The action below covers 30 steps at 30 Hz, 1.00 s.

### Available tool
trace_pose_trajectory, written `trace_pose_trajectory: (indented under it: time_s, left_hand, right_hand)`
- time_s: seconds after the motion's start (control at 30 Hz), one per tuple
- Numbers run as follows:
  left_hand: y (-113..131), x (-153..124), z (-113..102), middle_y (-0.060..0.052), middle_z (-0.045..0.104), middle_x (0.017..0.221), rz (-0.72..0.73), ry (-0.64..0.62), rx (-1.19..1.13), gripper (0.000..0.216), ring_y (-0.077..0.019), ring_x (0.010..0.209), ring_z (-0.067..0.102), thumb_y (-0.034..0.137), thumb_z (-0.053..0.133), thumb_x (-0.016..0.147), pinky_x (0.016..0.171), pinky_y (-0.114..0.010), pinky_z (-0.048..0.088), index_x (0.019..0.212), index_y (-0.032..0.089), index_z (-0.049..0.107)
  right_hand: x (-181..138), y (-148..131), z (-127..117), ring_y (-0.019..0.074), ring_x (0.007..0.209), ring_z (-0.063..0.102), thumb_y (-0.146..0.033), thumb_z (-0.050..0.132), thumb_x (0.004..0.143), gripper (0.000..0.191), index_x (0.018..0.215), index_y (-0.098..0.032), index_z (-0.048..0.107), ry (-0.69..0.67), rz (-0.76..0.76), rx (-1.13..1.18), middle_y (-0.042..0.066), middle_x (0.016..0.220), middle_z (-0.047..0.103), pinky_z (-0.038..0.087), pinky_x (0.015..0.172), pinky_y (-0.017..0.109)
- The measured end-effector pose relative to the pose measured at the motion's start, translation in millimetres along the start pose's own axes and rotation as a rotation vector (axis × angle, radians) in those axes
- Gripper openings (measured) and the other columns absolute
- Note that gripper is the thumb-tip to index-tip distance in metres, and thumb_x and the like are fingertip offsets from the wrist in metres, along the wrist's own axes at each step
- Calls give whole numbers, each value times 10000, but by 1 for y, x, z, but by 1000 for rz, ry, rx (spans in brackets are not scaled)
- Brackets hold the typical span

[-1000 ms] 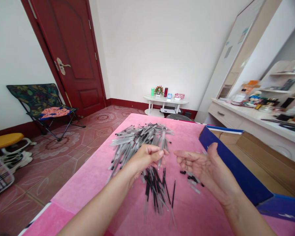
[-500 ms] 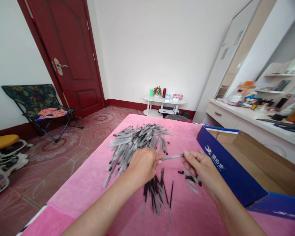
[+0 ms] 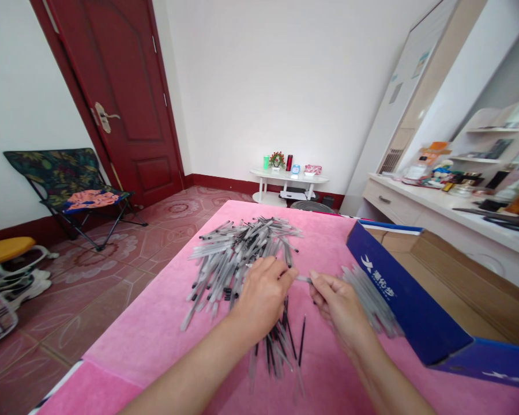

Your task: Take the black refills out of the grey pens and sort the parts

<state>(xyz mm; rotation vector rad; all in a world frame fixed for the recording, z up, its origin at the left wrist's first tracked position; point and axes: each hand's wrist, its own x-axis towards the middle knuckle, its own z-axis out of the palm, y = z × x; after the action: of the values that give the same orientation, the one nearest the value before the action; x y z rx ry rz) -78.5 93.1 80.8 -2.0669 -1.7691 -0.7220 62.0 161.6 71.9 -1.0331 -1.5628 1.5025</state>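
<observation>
A pile of grey pens point(image 3: 242, 248) lies on the pink tablecloth point(image 3: 155, 328). Both hands meet just in front of it. My left hand point(image 3: 262, 291) is closed, its fingertips pinching one end of a single grey pen point(image 3: 303, 279). My right hand point(image 3: 339, 302) is closed on the other end of the same pen. Under the hands lies a bundle of thin black refills point(image 3: 281, 343). A smear of grey streaks point(image 3: 372, 300) shows beside my right hand; I cannot make out what it is.
An open blue cardboard box point(image 3: 398, 300) stands at the right of the table. Beyond are a red door point(image 3: 116, 98), a folding chair point(image 3: 73, 184), a small white table point(image 3: 289, 178) and a white counter point(image 3: 450, 207) with clutter.
My hands have drawn closer together on the pen, so less of it shows between them. The grey smear beside my right hand is new.
</observation>
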Motion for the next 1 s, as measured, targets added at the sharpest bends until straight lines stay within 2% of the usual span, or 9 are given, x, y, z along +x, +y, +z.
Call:
trace_pose_trajectory:
  time_s: [0.23,0.37,0.47,0.53,0.6,0.67,0.77,0.9,1.0]
  left_hand:
    - [-10,4,-4,-36,545,704,-59,-171,-304,287,-152,713,505,24,388,720,644,-244,341,825,178,607]
    - [-20,5,-12,-31,565,706,-77,-243,-391,228,-138,699,528,66,394,752,619,-215,343,743,170,597]
    - [-25,5,-15,-29,573,709,-76,-244,-391,216,-138,709,535,49,406,727,622,-210,341,715,165,587]
    - [-27,6,-17,-27,571,707,-74,-233,-376,216,-136,705,534,34,409,707,618,-208,338,706,165,581]
    - [-26,6,-18,-25,564,700,-61,-228,-367,209,-133,694,531,37,410,706,609,-207,332,697,166,574]
    - [-24,6,-19,-23,555,684,-48,-224,-357,201,-132,683,528,49,408,717,603,-209,328,687,167,569]
    - [-22,6,-20,-28,558,687,-50,-235,-342,216,-138,694,532,33,408,703,606,-213,327,704,167,578]
    - [-22,5,-19,-31,568,696,-53,-254,-360,226,-139,701,537,28,411,700,607,-213,329,715,168,587]
    - [-24,6,-20,-31,571,694,-51,-249,-366,217,-136,697,539,51,408,732,606,-213,331,712,170,589]
  right_hand:
    - [2,3,-4,95,479,345,-401,483,788,336,550,-165,495,8,-311,-316,-38,495,365,267,451,216]
    - [2,-1,-5,129,569,453,-299,519,767,184,639,-170,550,-39,-416,-375,-13,591,511,328,519,231]
    - [2,-1,-5,154,677,529,-241,556,732,71,746,-180,590,-38,-433,-384,16,739,600,368,547,231]
    - [2,-1,-4,154,693,549,-253,595,704,132,816,-185,574,-24,-397,-352,25,795,611,388,544,227]
    - [2,0,-4,140,628,546,-309,579,725,159,813,-180,552,-47,-335,-325,19,753,603,390,515,223]
    - [2,1,-4,121,535,507,-362,492,788,213,709,-170,540,-83,-306,-355,-1,627,562,370,487,222]
    - [1,3,-4,115,493,454,-360,423,828,321,587,-168,513,-80,-358,-468,-17,521,489,339,486,228]
    - [2,3,-5,137,612,492,-245,513,761,128,659,-174,543,-40,-454,-492,-5,623,532,356,537,228]
    - [3,-1,-4,136,630,502,-220,553,716,41,709,-183,539,-41,-424,-408,-8,656,537,373,529,223]
